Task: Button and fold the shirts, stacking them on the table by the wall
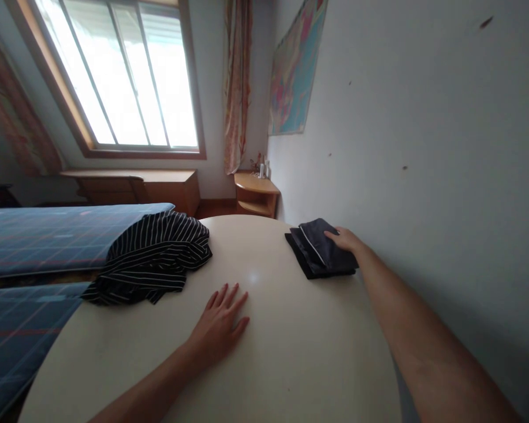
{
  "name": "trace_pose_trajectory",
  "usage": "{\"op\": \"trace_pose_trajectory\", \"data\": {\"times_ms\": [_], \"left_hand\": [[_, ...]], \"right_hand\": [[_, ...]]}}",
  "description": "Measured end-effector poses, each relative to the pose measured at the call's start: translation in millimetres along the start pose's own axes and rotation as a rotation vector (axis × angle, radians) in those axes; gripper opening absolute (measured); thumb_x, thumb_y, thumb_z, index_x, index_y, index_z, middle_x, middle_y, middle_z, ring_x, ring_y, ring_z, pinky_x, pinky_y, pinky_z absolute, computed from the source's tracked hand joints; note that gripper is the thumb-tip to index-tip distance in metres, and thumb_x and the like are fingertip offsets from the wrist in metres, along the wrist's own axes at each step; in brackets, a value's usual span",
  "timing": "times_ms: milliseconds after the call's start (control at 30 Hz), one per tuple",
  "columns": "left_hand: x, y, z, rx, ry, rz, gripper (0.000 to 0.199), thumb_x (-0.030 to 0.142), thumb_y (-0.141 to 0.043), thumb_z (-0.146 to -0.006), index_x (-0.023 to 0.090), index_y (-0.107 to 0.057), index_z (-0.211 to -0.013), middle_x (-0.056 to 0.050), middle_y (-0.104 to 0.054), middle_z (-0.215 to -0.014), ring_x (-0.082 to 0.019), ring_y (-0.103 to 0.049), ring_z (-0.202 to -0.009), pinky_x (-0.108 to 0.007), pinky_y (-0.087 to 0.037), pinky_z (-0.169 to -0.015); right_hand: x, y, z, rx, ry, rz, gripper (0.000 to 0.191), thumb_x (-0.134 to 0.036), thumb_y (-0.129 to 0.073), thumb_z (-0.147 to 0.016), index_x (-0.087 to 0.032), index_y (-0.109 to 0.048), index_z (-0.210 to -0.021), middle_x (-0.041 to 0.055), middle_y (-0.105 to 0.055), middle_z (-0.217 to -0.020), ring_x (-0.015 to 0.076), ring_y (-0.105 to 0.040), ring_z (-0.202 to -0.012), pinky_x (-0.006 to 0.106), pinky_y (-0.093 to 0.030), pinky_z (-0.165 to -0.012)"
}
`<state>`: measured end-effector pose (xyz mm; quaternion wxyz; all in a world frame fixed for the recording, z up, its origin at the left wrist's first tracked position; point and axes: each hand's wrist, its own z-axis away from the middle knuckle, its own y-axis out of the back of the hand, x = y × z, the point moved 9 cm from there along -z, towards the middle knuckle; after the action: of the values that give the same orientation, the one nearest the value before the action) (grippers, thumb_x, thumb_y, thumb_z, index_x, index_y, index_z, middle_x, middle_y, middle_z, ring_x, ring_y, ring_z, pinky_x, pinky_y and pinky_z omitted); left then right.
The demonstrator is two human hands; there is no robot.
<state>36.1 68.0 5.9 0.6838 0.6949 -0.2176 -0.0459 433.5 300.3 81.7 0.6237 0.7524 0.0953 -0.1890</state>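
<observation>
Dark folded cloths [320, 247] lie stacked at the right edge of a round white table [291, 346], the top one grey-blue with a light piping line. My right hand [344, 239] grips the upper right part of that top cloth between thumb and fingers. Palm down near the table's middle, my left hand [223, 323] rests with its fingers spread and nothing in it. A crumpled black garment with white stripes [154, 258] lies at the table's back left, beyond my left hand. The fingers of my right hand are partly hidden behind the cloth.
Blue checked padded surfaces [39, 241] adjoin the table on the left, and the striped garment overlaps them. A white wall [401, 117] runs close along the right side. Farther back are a low wooden desk [171, 182], a corner shelf [255, 187] and a window [127, 76].
</observation>
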Motion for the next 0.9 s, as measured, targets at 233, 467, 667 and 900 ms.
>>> {"op": "trace_pose_trajectory", "data": {"times_ms": [233, 467, 667, 900], "left_hand": [[-3, -4.1, 0, 0.037, -0.022, 0.003, 0.057, 0.047, -0.042, -0.098, 0.029, -0.039, -0.151, -0.006, -0.025, -0.162, -0.031, -0.017, -0.150, -0.054, -0.021, -0.120], [-2, -3.1, 0, 0.017, -0.013, 0.010, 0.057, 0.047, -0.042, -0.098, 0.028, -0.040, -0.151, -0.007, -0.026, -0.161, -0.032, -0.017, -0.149, -0.055, -0.022, -0.119], [-3, -4.2, 1, 0.025, -0.022, 0.001, 0.056, 0.047, -0.041, -0.098, 0.029, -0.038, -0.151, -0.005, -0.025, -0.162, -0.031, -0.016, -0.150, -0.053, -0.021, -0.120], [-3, -4.8, 0, 0.030, -0.012, 0.004, 0.057, 0.048, -0.042, -0.098, 0.029, -0.038, -0.151, -0.006, -0.025, -0.162, -0.031, -0.017, -0.150, -0.053, -0.021, -0.120]], "right_hand": [[9, -12, 7, 0.067, 0.073, -0.058, 0.048, -0.038, -0.060, -0.090, -0.012, -0.058, -0.131, 0.0173, -0.065, -0.129, 0.0262, -0.062, -0.116, 0.035, -0.046, -0.099], [-57, 27, 6, 0.121, 0.251, -0.034, 0.046, -0.035, -0.065, -0.087, -0.017, -0.060, -0.129, 0.0122, -0.065, -0.129, 0.0253, -0.061, -0.118, 0.034, -0.045, -0.101], [-98, 49, 9, 0.190, 0.298, -0.062, 0.048, -0.039, -0.065, -0.087, -0.017, -0.060, -0.129, 0.0121, -0.065, -0.130, 0.0248, -0.061, -0.117, 0.034, -0.045, -0.101], [-41, 21, 6, 0.126, 0.084, 0.029, 0.055, -0.045, -0.065, -0.087, -0.016, -0.057, -0.132, 0.0171, -0.065, -0.127, 0.0296, -0.062, -0.116, 0.037, -0.047, -0.097]]}}
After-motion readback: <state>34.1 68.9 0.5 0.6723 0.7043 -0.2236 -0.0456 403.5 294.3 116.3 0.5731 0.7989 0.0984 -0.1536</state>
